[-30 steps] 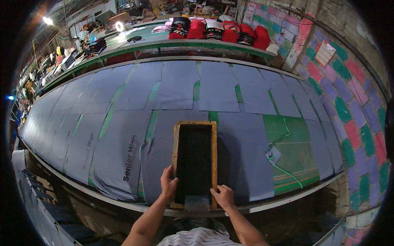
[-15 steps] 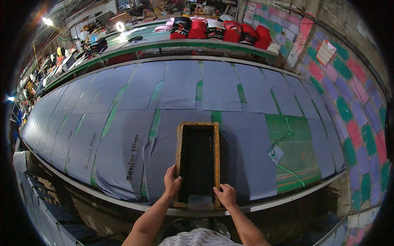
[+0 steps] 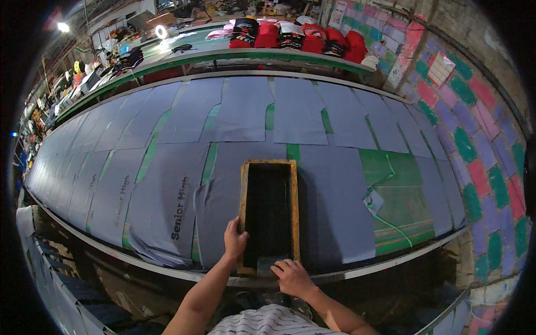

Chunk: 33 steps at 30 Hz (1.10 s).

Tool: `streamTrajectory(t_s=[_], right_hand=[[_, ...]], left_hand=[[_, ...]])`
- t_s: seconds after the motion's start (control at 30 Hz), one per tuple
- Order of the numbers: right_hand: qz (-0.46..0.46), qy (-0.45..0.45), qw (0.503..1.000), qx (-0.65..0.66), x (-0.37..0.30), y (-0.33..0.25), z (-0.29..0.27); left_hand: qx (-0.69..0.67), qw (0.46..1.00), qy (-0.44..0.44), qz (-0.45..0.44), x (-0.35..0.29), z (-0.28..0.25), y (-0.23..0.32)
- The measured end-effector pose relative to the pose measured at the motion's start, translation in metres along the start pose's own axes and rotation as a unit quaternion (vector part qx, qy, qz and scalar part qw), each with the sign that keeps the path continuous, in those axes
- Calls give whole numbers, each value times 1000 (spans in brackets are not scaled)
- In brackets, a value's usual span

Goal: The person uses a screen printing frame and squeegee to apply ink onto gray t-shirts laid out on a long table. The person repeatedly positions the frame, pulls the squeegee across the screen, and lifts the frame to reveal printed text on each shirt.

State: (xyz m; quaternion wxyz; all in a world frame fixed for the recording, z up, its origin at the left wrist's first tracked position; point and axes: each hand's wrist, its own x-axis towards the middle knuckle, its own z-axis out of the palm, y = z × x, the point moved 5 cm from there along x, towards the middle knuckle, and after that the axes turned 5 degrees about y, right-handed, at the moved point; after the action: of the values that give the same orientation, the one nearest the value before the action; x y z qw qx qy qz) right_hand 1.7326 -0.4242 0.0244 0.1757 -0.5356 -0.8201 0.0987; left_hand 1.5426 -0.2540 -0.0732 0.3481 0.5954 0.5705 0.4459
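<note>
A screen-printing frame [image 3: 295,206] with yellowed wooden rails and a dark mesh lies upon a grey-blue fabric panel [image 3: 335,212] at the table's near side. Its left rail is gripped by my left hand [image 3: 235,239], close to the near end. My right hand [image 3: 293,277] is at the near right corner, fingers curled over a flat grey squeegee [image 3: 265,263]. That piece rests inside the frame's near end, partly hidden by the fingers. Left of the frame, a fabric panel [image 3: 159,201] carries dark printed lettering and has a rumpled lower edge.
Rows of cut panels cover the long table, its pale edge [image 3: 352,272] along the front. A green cord with a small tag [image 3: 374,202] lies on bare green surface at right. Folded red garments [image 3: 312,42] sit on the table behind. A painted block wall [image 3: 474,139] stands right.
My right hand has left the frame's right rail and moved left onto the squeegee. The left hand still holds the left rail. The view has shifted slightly.
</note>
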Motion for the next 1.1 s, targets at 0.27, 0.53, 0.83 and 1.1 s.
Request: streamTrajectory(t_s=[0.27,0.53,0.83,1.1], right_hand=[[91,91,989,72,31,21,7],[44,108,991,70,12,5,12],[-8,192,981,-23,95,60,24],[-1,221,975,-33,210,158,25]], left_hand=[[23,1000,9,13,0,2,6],[73,996,25,38,0,0,2],[61,998,7,12,2,-5,10],[39,999,-11,-16,-1,-3,20]])
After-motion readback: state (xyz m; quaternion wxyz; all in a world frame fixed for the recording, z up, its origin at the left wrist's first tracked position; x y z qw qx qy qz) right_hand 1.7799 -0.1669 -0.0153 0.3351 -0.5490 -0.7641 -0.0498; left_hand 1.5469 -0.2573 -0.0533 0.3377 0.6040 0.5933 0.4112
